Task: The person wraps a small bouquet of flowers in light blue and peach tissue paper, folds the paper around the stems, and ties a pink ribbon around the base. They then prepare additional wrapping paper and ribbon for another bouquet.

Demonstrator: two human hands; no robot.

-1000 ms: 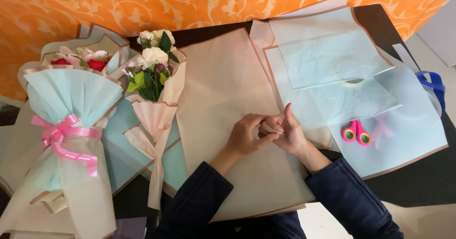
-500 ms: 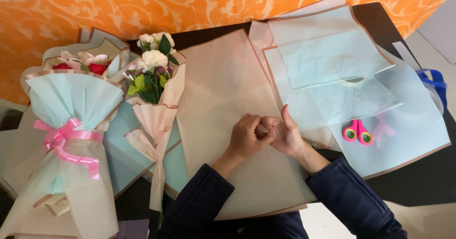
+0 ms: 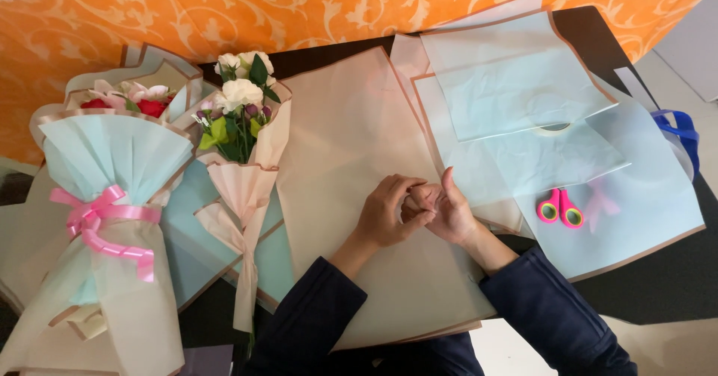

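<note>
Hands clasped, left hand (image 3: 387,215), right hand (image 3: 445,211), resting on beige wrapping sheet (image 3: 351,137)

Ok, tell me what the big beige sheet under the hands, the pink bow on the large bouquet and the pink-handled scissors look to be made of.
Big beige sheet: likely matte wrapping paper or thin plastic film; flat, faintly translucent, darker edge line.
Pink bow: probably satin-like ribbon, glossy highlights on its loops.
Pink-handled scissors: smooth, bright handles look like plastic; blades hidden under a pale blue sheet.
Both hands rest clasped on the beige sheet.
</note>
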